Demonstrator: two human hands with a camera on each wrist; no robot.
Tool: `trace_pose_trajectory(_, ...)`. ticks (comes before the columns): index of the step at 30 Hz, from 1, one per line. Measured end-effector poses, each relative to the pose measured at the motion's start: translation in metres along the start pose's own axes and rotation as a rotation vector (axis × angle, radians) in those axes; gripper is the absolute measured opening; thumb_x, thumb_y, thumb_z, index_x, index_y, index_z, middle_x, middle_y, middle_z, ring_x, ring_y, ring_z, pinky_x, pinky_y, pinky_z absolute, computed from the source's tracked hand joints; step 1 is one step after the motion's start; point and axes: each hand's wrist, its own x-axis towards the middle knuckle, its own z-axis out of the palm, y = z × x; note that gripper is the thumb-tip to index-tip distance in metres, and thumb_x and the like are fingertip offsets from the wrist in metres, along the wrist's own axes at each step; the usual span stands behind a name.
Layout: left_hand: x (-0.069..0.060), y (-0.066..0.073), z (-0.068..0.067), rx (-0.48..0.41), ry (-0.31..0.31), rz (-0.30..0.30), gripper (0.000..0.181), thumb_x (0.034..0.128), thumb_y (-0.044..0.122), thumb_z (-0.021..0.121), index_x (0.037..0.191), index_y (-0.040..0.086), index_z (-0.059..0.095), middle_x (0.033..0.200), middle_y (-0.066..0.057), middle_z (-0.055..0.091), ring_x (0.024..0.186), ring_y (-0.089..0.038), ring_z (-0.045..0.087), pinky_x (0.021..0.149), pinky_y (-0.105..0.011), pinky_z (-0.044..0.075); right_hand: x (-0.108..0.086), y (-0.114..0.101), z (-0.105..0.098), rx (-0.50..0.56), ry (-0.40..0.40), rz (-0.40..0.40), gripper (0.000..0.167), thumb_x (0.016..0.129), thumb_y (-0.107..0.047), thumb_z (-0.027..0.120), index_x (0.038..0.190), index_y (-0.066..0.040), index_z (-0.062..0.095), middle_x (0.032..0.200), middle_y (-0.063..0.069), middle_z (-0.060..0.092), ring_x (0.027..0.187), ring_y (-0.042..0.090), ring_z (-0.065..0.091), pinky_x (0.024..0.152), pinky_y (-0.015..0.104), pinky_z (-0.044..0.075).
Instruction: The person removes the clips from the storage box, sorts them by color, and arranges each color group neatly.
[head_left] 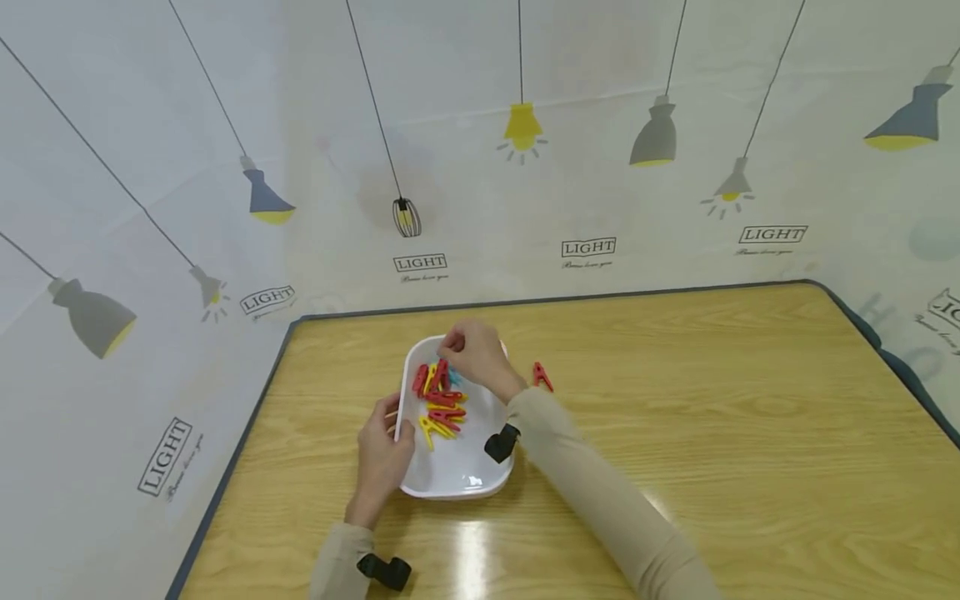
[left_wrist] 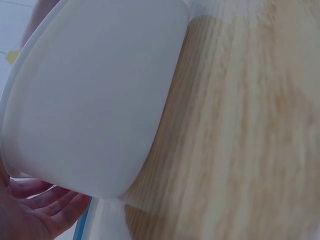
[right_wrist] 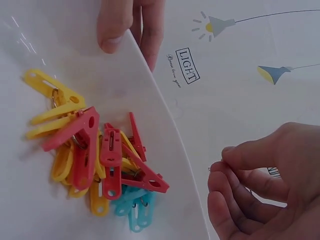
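Observation:
A white plastic tray (head_left: 455,462) stands on the wooden table, with red, yellow and light blue clothespins (head_left: 442,398) piled inside. My left hand (head_left: 384,450) grips the tray's left wall, thumb over the rim and fingers outside. Over the tray's far end is my right hand (head_left: 480,354), fingers curled and thumb tip against the index finger. In the right wrist view, that hand (right_wrist: 255,185) appears beside the rim, apart from the piled clothespins (right_wrist: 90,145). No clothespin shows in its fingers; a tiny speck at the fingertips is unclear. The left wrist view shows the tray's outer wall (left_wrist: 95,95).
One red clothespin (head_left: 542,377) lies on the table just right of the tray. The wooden tabletop (head_left: 712,400) extends to the right. Behind the table's dark edge rises a pale wall covering (head_left: 487,217) printed with hanging lamps.

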Motion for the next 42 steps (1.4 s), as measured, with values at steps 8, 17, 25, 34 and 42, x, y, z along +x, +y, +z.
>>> trace_pose_trajectory(8, 0.001, -0.001, 0.000, -0.005, -0.001, 0.011, 0.040, 0.0896, -0.005, 0.056, 0.129, -0.007, 0.059, 0.121, -0.029, 0.067, 0.108, -0.042, 0.069, 0.092, -0.051, 0.059, -0.003, 0.006, 0.013, 0.031, -0.055, 0.016, 0.007, 0.092, -0.012, 0.071, 0.091, -0.005, 0.072, 0.087, 0.007, 0.072, 0.074, 0.012, 0.060, 0.063, 0.018, 0.049)
trace_pose_trajectory(17, 0.002, -0.003, -0.001, -0.004, -0.012, -0.003, 0.040, 0.0904, -0.005, 0.055, 0.131, -0.006, 0.059, 0.123, -0.028, 0.066, 0.110, -0.042, 0.068, 0.093, -0.052, 0.059, -0.005, 0.015, 0.024, 0.022, -0.118, 0.052, 0.004, 0.089, -0.005, 0.073, 0.090, -0.005, 0.069, 0.085, 0.006, 0.070, 0.070, 0.011, 0.057, 0.059, 0.018, 0.048)
trace_pose_trajectory(25, 0.002, -0.002, -0.001, -0.012, -0.026, -0.010, 0.041, 0.0905, -0.006, 0.055, 0.131, -0.006, 0.058, 0.125, -0.029, 0.065, 0.111, -0.042, 0.067, 0.094, -0.051, 0.058, -0.005, 0.020, 0.024, -0.084, -0.249, 0.128, 0.012, 0.081, 0.006, 0.070, 0.087, -0.004, 0.069, 0.086, 0.006, 0.067, 0.072, 0.016, 0.056, 0.058, 0.021, 0.045)
trace_pose_trajectory(34, 0.001, -0.003, 0.001, -0.022, -0.024, -0.017, 0.041, 0.0907, -0.005, 0.055, 0.131, -0.006, 0.058, 0.124, -0.029, 0.065, 0.112, -0.043, 0.067, 0.094, -0.052, 0.058, -0.004, 0.022, 0.021, -0.176, -0.274, 0.124, 0.011, 0.079, 0.004, 0.071, 0.081, -0.007, 0.071, 0.081, 0.006, 0.069, 0.069, 0.014, 0.054, 0.055, 0.019, 0.041)
trace_pose_trajectory(42, 0.001, -0.003, 0.000, -0.016, -0.022, -0.008, 0.041, 0.0904, -0.006, 0.055, 0.131, -0.007, 0.058, 0.124, -0.029, 0.065, 0.111, -0.043, 0.067, 0.094, -0.053, 0.058, -0.007, 0.012, 0.014, -0.166, -0.267, 0.108, 0.009, 0.079, 0.000, 0.072, 0.079, -0.009, 0.070, 0.077, 0.003, 0.067, 0.067, 0.013, 0.052, 0.056, 0.020, 0.039)
